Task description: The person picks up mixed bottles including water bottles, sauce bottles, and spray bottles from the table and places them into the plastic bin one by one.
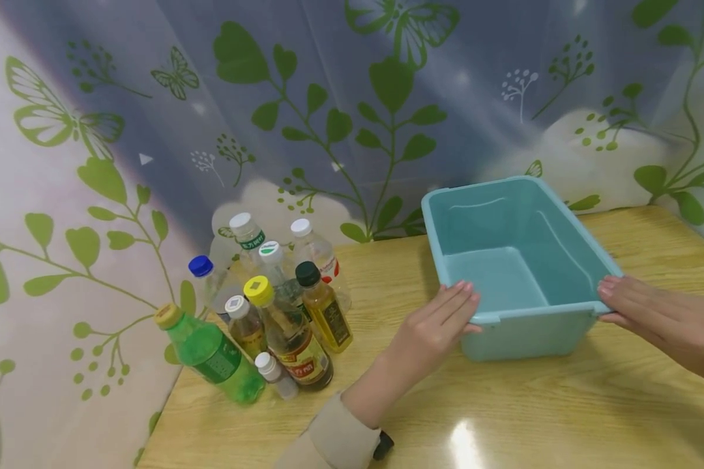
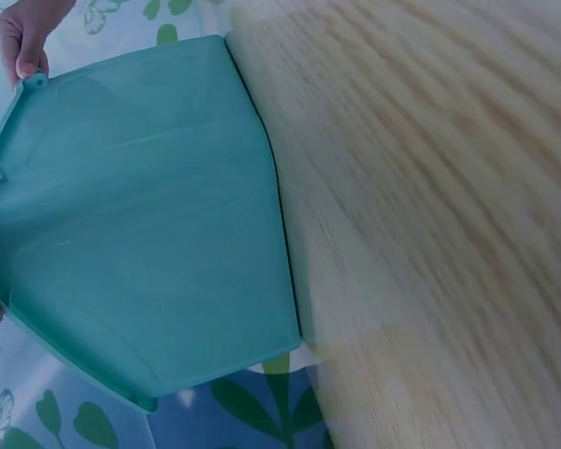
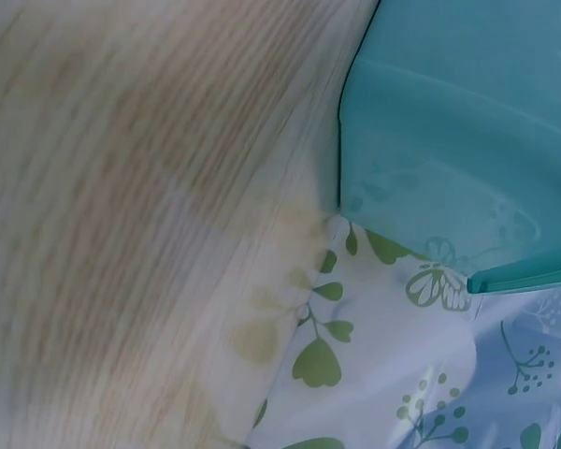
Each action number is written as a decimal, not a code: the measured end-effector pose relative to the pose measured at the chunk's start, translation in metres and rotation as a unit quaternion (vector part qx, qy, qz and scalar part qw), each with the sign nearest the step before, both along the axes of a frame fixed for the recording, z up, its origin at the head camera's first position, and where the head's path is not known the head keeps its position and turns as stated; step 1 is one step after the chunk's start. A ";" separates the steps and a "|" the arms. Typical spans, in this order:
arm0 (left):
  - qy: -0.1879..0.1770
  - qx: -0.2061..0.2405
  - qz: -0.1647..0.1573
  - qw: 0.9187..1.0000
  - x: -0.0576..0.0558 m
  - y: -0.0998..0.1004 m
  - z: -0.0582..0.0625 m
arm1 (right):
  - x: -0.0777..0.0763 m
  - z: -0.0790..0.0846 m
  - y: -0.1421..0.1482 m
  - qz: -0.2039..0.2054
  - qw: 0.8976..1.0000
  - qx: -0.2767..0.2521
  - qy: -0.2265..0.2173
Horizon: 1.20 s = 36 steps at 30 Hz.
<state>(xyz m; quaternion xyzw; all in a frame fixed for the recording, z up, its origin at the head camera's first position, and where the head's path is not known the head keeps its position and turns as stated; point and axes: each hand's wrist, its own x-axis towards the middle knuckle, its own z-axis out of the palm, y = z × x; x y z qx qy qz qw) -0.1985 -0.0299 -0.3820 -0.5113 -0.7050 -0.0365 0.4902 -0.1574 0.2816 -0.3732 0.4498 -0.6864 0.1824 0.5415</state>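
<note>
A light-blue plastic storage bin [image 1: 525,335] stands on the wooden table, right of centre in the head view, and its visible inside holds nothing. My left hand [image 1: 431,326] pinches the rim at its near left corner, fingers on top and thumb lower down. At the near right corner my right hand [image 1: 671,319] holds the rim in the same way. In the left wrist view the bin's side [image 2: 150,215] fills the left, with the right hand [image 2: 28,37] at its far corner. The right wrist view shows part of the bin [image 3: 449,140] but no hand.
Several bottles stand grouped at the table's left: a green bottle [image 1: 220,361], a yellow-capped sauce bottle [image 1: 296,345], a dark-capped oil bottle [image 1: 327,312], a small white-capped bottle [image 1: 277,376] and clear ones behind. A leaf-print curtain [image 1: 328,98] hangs behind the table [image 1: 422,417].
</note>
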 end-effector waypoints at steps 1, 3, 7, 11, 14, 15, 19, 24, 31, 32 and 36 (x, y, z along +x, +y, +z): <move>0.001 0.001 -0.001 1.000 0.000 -0.002 0.000 | -0.001 0.001 -0.003 0.004 1.000 -0.008 0.008; 0.002 0.001 -0.003 1.000 0.001 -0.005 0.000 | -0.001 0.001 -0.008 0.007 0.999 -0.024 0.026; -0.002 -0.007 -0.009 1.000 0.001 -0.012 0.001 | -0.001 0.004 -0.018 -0.002 0.998 -0.034 0.059; -0.009 -0.012 -0.015 1.000 0.002 -0.018 0.003 | -0.002 0.000 -0.023 -0.009 0.996 -0.039 0.084; -0.014 -0.012 -0.022 1.000 0.003 -0.023 0.002 | -0.003 -0.004 -0.028 -0.007 0.994 -0.049 0.102; -0.016 -0.011 -0.025 1.000 0.003 -0.025 0.002 | -0.004 -0.004 -0.030 -0.006 0.993 -0.051 0.106; -0.016 -0.009 -0.030 0.999 0.004 -0.033 0.000 | -0.003 -0.003 -0.037 0.009 0.994 -0.058 0.095; -0.013 -0.007 -0.038 0.999 0.005 -0.038 0.002 | 0.000 0.007 -0.045 0.009 0.994 -0.052 0.099; -0.004 -0.004 -0.039 0.999 0.008 -0.046 0.003 | 0.002 0.016 -0.053 0.019 0.993 -0.041 0.107; -0.002 -0.004 -0.040 0.999 0.009 -0.047 0.003 | 0.002 0.015 -0.054 0.019 0.993 -0.041 0.109; -0.004 0.001 -0.052 0.999 0.012 -0.054 0.002 | 0.004 0.012 -0.053 0.006 0.994 -0.014 0.105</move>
